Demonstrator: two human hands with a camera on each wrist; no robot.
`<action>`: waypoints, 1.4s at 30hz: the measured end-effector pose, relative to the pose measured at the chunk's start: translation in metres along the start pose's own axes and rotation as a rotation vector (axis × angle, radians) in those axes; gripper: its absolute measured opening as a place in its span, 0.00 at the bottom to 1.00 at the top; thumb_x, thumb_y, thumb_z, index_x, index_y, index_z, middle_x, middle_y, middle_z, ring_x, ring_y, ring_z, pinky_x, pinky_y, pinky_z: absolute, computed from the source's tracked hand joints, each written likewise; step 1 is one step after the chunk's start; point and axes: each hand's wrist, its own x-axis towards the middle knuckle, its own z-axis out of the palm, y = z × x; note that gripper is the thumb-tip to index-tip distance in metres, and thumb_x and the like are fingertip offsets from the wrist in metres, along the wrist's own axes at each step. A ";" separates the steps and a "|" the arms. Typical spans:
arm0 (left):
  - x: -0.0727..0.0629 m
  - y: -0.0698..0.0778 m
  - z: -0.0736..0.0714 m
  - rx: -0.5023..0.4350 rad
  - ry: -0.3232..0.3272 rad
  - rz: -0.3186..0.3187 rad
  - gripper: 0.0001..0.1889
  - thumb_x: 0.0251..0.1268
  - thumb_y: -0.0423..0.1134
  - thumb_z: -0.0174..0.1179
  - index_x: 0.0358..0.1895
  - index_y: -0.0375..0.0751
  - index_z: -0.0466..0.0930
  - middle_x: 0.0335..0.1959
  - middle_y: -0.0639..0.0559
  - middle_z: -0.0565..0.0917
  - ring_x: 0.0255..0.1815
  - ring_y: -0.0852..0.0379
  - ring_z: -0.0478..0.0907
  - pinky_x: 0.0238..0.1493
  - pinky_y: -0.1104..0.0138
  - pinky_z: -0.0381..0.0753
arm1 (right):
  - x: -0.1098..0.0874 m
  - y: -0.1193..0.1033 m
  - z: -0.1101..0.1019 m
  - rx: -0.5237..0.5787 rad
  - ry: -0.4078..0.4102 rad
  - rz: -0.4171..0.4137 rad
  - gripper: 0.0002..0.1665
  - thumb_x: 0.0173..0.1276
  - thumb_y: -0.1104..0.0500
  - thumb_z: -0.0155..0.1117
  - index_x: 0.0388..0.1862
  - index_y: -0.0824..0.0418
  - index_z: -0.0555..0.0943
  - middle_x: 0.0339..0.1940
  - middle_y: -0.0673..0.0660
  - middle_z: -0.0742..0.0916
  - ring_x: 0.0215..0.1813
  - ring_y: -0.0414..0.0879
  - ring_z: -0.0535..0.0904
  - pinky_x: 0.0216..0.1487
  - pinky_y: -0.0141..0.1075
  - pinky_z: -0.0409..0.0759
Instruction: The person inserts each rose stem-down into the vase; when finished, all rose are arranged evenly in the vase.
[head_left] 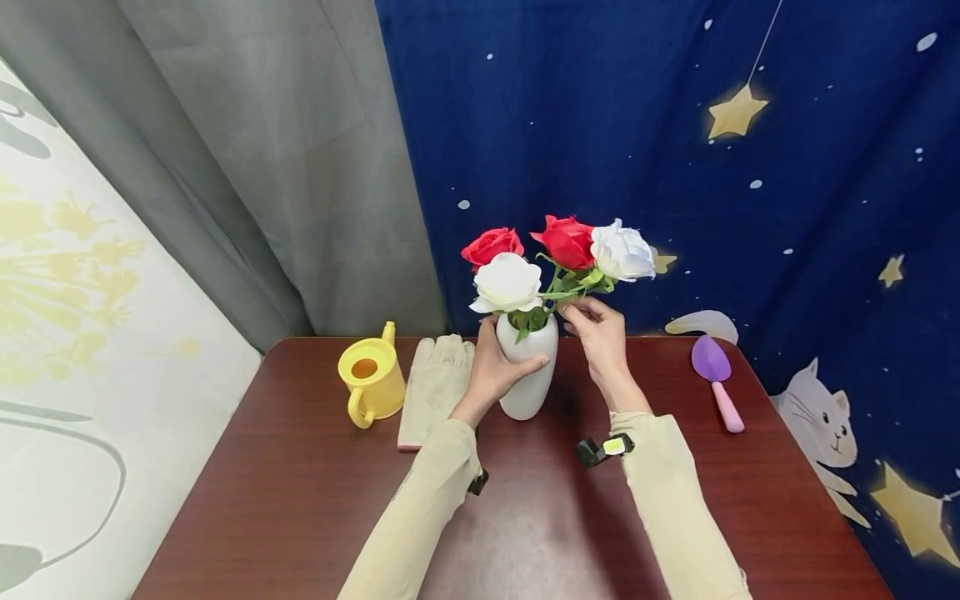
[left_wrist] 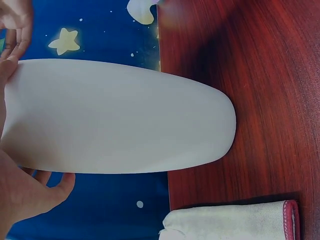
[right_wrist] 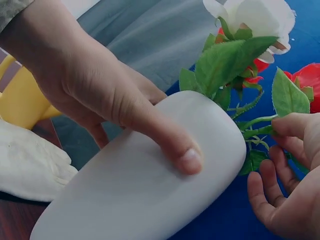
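Observation:
A smooth white vase stands near the table's back edge, and my left hand grips its upper side, thumb across the front. Just right of the vase mouth, my right hand pinches a green rose stem between thumb and forefinger, its other fingers loosely curled. A white rose and a red rose lean left over the rim. Another red rose and another white rose lean right, above my right hand. Which of these two belongs to the pinched stem I cannot tell.
Left of the vase lie pale work gloves, with a yellow watering can beyond them. A toy trowel with purple blade and pink handle lies at the right of the brown table. Curtains hang behind.

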 end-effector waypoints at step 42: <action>0.004 -0.005 -0.001 0.023 -0.031 -0.021 0.49 0.38 0.47 0.76 0.64 0.39 0.56 0.58 0.47 0.67 0.56 0.55 0.68 0.53 0.59 0.71 | -0.001 0.004 0.008 -0.339 -0.085 -0.078 0.18 0.59 0.58 0.68 0.46 0.67 0.80 0.44 0.61 0.83 0.45 0.49 0.79 0.39 0.30 0.75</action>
